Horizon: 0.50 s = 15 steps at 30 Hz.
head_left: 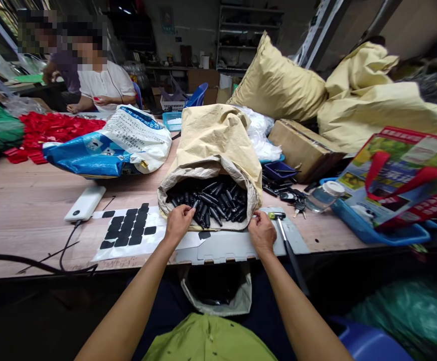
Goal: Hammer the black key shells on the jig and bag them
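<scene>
- Black pieces (218, 200): slim, glossy and tapered, heaped loosely at many angles; seen inside the mouth of the cloth sack (218, 135), straight ahead at 12 o'clock on the bench (22, 200).
- Sack: pale yellow outside, greyish inside; laid on its side, creased, mouth turned toward the wearer, rim rumpled.
- Left hand (180, 220): placed at 7 o'clock of the mouth, palm down, wrist raised slightly, forearm slanted in from the lower left. Thumb and fingertips are brought together at the edge of the heap; whether a piece is pinched cannot be told.
- Right hand (262, 233): placed at 4 o'clock of the mouth, back of hand up, fingers curled inward beside the rim. Whether cloth is gripped cannot be told.
- Grey board (229, 248): laid flat at 6 o'clock, under the sack's near edge.
- Hammer (277, 215): laid at 4 o'clock, just beyond the right hand, its handle pointed back toward the wearer.
- White sheet (128, 250): laid at 8 o'clock, covered partly by rows of black patches (128, 228).
- Power bank (86, 203): white, at 9 o'clock, cable plugged in.
- Glass jar (321, 196): tipped over at 3 o'clock, near some keys (300, 208).
</scene>
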Available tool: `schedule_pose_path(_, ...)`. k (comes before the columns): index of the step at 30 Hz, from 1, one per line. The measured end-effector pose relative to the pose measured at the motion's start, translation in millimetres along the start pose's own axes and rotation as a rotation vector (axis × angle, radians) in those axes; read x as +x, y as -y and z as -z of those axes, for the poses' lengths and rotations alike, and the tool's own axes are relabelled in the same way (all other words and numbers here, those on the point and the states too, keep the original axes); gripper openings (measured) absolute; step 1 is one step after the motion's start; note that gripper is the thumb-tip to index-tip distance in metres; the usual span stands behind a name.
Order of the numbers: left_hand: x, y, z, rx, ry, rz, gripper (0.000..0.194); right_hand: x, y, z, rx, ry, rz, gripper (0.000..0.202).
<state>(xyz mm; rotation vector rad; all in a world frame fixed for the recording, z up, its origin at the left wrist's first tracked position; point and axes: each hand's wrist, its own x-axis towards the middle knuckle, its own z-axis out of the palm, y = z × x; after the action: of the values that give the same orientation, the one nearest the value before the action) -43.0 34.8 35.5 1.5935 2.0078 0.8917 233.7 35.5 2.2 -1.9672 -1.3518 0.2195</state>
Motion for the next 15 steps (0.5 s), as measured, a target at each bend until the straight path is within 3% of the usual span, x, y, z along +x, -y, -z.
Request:
schedule_pose_path(5, -30.8, -0.3, 4.9, -0.131, -0.054, -0.192, 0.022, -0.6, 1.2, 0.3, -0.002, 0.000, -0.010, 0.032)
schedule_pose_path(11, -73.5, -15.0, -9.8, -0.148, 0.122, -0.327, 0.016, -1.4, 0.5, 0.4, -0.014, 0.008, -0.013, 0.033)
schedule_pose_path(15, -87.7, -14.3, -26.6, -0.070, 0.178, -0.389, 0.014, -1.9, -0.7, -0.4, -0.014, 0.007, 0.013, 0.033)
